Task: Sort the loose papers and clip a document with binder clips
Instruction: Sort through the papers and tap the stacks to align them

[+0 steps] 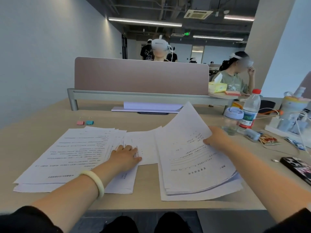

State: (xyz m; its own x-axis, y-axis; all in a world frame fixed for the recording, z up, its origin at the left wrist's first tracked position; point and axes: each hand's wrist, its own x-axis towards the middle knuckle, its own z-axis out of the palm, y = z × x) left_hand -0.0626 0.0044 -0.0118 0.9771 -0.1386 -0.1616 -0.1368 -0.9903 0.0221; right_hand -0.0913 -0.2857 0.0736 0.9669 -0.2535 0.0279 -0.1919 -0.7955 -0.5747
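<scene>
**Fig. Sorting step; clipping not yet begun.**

Shows three paper groups across lower centre of frame on desk [42,118]: left stack [67,153], centre sheets [144,145], right stack [193,179].

Pins centre sheets w/ left hand [125,154]: fingers straight, palm flat on paper, nothing gripped. Wears pale bracelet [94,180] on that wrist.

Grips top sheets [185,125] of right stack w/ right hand [217,140] at their right edge: thumb on printed face, fingers curled behind. Holds far end raised & bowed toward upper centre-right, near end lying on stack.

Places binder clips, i.e. pink clip [80,122] & teal clip [89,122], left of centre, side by side, beyond left stack, well apart from both hands & untouched.

Includes clutter at right edge: water bottle [249,111], tumbler [233,120], phone [297,167].

Reads as mid-sort, prob. checking or reassigning top sheets btw. piles. Next move calls for:
- Choosing a pile for raised sheets.
- Laying them down w/o dragging pages beneath.
- Squaring one doc's edges, since stacks look fanned & uneven.
- Reaching to clips at left, likely w/ left hand once freed.

Cannot tell from print which pages belong together.
</scene>
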